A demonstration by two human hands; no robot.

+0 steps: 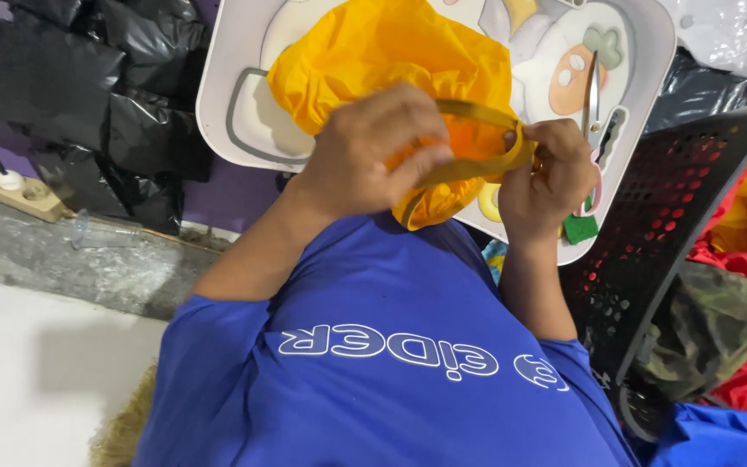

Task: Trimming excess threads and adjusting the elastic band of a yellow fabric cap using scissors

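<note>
Two hands work close to the blue-shirted chest: left hand (pixel 373 151) and right hand (pixel 551 173) both pinch a yellow strap (pixel 477 164) on soft, light orange fabric (pixel 391 52), best held by its hem. Beyond, scissors (pixel 592 121) lie on a white tray (pixel 218 104), black crate (pixel 676 199) alongside

Black plastic sheeting (pixel 88 95) hangs above a grey concrete ledge (pixel 71 268).
</note>
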